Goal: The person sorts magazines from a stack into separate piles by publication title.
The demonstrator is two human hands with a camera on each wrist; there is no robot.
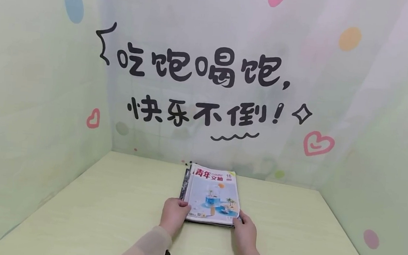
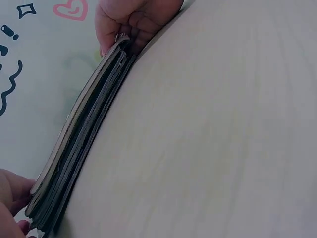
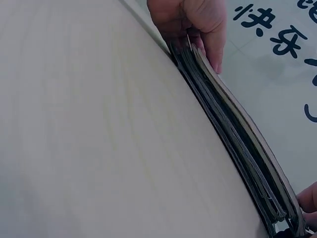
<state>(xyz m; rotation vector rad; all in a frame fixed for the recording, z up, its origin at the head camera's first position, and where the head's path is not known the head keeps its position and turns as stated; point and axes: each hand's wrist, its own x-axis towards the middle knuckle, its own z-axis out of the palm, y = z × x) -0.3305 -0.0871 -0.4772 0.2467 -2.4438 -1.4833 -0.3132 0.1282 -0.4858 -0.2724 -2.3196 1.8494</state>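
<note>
A stack of magazines (image 1: 214, 193) lies toward the back of the table, its top cover pale with a red title and a blue beach picture. My left hand (image 1: 174, 216) grips the stack's near left corner, thumb on the top cover. At the near right corner my right hand (image 1: 246, 232) holds it the same way. Several layered page edges (image 2: 81, 134) show in the left wrist view, slightly fanned between the two hands. A darker magazine (image 1: 184, 184) sticks out at the left side from under the top one.
The pale yellow table (image 1: 108, 216) extends to both sides of the stack. Behind it stands a fabric back wall (image 1: 173, 149) with black writing and coloured shapes. Side walls (image 1: 36, 129) close in the left and right.
</note>
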